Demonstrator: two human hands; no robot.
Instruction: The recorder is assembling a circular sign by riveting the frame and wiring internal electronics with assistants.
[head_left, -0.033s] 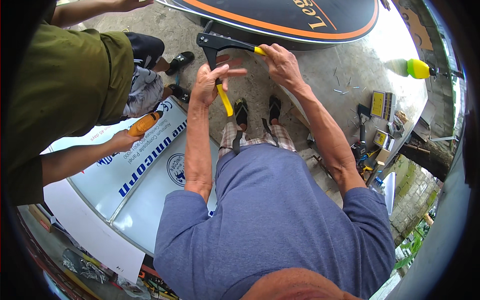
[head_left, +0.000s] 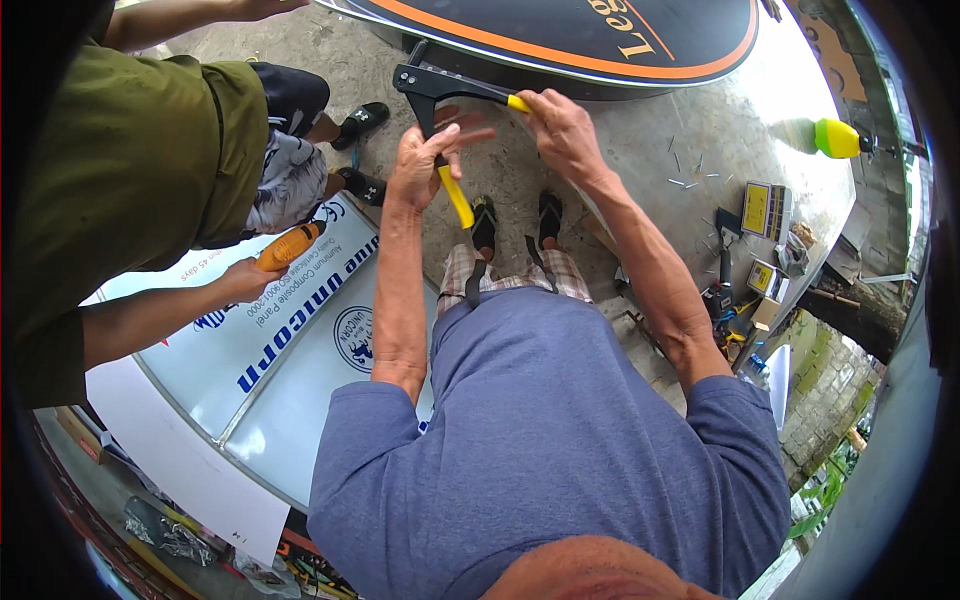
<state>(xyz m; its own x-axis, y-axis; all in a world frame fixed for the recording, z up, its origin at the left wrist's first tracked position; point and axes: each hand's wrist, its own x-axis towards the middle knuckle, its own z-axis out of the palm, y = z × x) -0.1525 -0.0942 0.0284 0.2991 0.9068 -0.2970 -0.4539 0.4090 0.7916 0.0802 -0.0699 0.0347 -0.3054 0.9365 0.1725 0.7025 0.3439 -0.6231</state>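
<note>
Hand riveter [head_left: 428,86] held at the near edge of the rounded sign [head_left: 560,32], toward its left. The right hand [head_left: 563,132] wraps one handle; the left hand [head_left: 424,168] spreads its fingers at the other, its hold unclear. Too light a left-hand hold could let the tool twist and scrape the rim.

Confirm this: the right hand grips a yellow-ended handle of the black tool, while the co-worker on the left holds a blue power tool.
Not quite: the power tool the co-worker holds is orange, not blue, as the head view shows. The right hand does grip a yellow-ended handle of the black tool.
</note>
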